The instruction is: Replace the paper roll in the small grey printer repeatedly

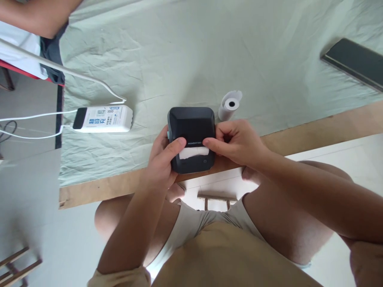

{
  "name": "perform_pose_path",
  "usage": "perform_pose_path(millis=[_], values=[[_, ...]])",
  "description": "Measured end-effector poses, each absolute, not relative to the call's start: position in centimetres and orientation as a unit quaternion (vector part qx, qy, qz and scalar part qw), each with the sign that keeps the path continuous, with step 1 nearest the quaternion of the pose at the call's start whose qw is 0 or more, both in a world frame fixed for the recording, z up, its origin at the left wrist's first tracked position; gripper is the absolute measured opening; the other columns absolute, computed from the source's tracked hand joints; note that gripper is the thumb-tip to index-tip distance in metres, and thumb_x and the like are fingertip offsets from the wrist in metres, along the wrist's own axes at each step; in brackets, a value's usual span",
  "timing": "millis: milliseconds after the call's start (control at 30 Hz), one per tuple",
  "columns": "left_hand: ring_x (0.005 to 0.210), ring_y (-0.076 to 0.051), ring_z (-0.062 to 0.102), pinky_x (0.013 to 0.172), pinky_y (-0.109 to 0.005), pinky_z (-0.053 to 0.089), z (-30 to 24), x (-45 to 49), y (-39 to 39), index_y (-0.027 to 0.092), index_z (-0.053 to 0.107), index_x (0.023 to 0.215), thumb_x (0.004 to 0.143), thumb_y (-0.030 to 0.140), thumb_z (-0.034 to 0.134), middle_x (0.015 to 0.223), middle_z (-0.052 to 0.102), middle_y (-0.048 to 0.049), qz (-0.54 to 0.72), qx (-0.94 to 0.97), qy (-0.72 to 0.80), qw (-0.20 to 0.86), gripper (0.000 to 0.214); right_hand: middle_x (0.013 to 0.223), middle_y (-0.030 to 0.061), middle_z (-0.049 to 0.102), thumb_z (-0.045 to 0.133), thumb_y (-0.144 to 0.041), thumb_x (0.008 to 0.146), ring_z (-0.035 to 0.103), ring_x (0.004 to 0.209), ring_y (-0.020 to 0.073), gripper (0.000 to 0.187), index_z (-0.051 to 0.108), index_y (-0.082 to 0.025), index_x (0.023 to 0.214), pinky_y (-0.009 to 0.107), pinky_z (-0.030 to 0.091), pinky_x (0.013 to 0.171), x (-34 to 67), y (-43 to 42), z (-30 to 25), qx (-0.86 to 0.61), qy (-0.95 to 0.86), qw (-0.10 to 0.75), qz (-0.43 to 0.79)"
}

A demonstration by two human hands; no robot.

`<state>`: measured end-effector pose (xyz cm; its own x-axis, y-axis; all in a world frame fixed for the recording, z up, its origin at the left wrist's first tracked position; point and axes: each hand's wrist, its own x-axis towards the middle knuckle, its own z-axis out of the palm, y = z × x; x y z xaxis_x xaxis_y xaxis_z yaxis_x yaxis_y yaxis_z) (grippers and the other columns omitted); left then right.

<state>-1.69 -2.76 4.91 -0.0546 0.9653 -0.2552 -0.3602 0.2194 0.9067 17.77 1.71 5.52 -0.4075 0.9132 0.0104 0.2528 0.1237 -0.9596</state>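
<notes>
In the head view, the left hand (160,165) is clamped on the left side of a black printer (191,123), thumb on top beside a white paper strip (194,152); the right hand (242,141) grips the opposite side, fingers curled, thumb on top; the printer is at the counter's (284,40) near edge, just beside a paper roll (229,109).

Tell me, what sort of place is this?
Perhaps a home or a small workroom, judging by the cloth-covered wooden table, the pale tiled floor and the corded white block.
</notes>
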Motion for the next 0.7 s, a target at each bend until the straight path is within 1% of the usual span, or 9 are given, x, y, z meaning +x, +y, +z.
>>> perform_pose_path(millis=[100,200,267,333,400,500,600,700], values=[[0.082,-0.025,0.078,0.071,-0.032,0.063,4.8,-1.6,-2.7,0.023,0.078,0.100,0.082,0.048,0.091,0.079,0.075,-0.0022,0.550,0.306,0.490,0.603,0.034,0.052,-0.0071,0.037,0.072,-0.041,0.087,0.033,0.052,0.0060,0.050,0.037,-0.023,0.057,0.027,0.022,0.049,17.7,1.7,5.4,-0.429,-0.678,0.338,0.492],[0.099,-0.028,0.081,0.084,-0.036,0.066,4.6,-1.4,-2.5,0.023,0.079,0.097,0.090,0.055,0.082,0.090,0.081,-0.0047,0.579,0.271,0.504,0.581,0.034,0.052,-0.0068,0.039,0.069,-0.044,0.090,0.034,0.051,0.0062,0.049,0.037,-0.024,0.059,0.027,0.023,0.048,17.8,1.7,5.3,-0.416,-0.682,0.342,0.496],[0.104,-0.028,0.081,0.089,-0.038,0.067,4.5,-1.2,-2.3,0.022,0.080,0.094,0.094,0.057,0.076,0.094,0.083,-0.0050,0.589,0.239,0.517,0.573,0.035,0.055,-0.0065,0.040,0.068,-0.046,0.091,0.036,0.052,0.0071,0.047,0.037,-0.025,0.062,0.027,0.025,0.049,17.9,1.7,5.2,-0.404,-0.674,0.354,0.508],[0.098,-0.026,0.081,0.087,-0.037,0.067,4.3,-1.1,-2.1,0.021,0.079,0.091,0.096,0.056,0.076,0.091,0.082,-0.0038,0.589,0.225,0.524,0.573,0.035,0.058,-0.0072,0.039,0.071,-0.045,0.089,0.037,0.053,0.0080,0.046,0.036,-0.026,0.068,0.026,0.027,0.050,18.0,1.7,5.1,-0.394,-0.664,0.365,0.520],[0.089,-0.023,0.080,0.080,-0.033,0.067,4.2,-1.1,-2.1,0.020,0.080,0.090,0.096,0.053,0.077,0.085,0.080,-0.0024,0.591,0.233,0.513,0.578,0.033,0.059,-0.0081,0.040,0.075,-0.040,0.086,0.036,0.054,0.0085,0.045,0.034,-0.027,0.073,0.027,0.028,0.051,18.2,1.8,5.2,-0.391,-0.665,0.366,0.521],[0.079,-0.019,0.077,0.073,-0.029,0.066,4.2,-1.1,-2.2,0.021,0.082,0.092,0.095,0.050,0.080,0.085,0.080,-0.0014,0.594,0.255,0.484,0.591,0.030,0.058,-0.0093,0.042,0.078,-0.035,0.084,0.035,0.053,0.0089,0.046,0.033,-0.027,0.077,0.028,0.029,0.053,18.5,2.1,5.8,-0.390,-0.692,0.335,0.507],[0.079,-0.018,0.076,0.071,-0.028,0.066,4.4,-1.1,-2.3,0.021,0.082,0.090,0.094,0.048,0.081,0.089,0.081,-0.0011,0.589,0.250,0.485,0.596,0.027,0.055,-0.0100,0.040,0.079,-0.032,0.083,0.032,0.051,0.0085,0.045,0.035,-0.026,0.075,0.030,0.027,0.054,18.8,2.3,7.0,-0.380,-0.737,0.325,0.454],[0.080,-0.018,0.077,0.071,-0.028,0.065,4.5,-1.0,-2.2,0.021,0.080,0.089,0.094,0.048,0.081,0.085,0.080,-0.0001,0.587,0.239,0.495,0.594,0.028,0.058,-0.0081,0.042,0.077,-0.029,0.083,0.033,0.052,0.0090,0.042,0.036,-0.025,0.073,0.033,0.026,0.057,18.8,2.1,8.1,-0.399,-0.752,0.357,0.385]])
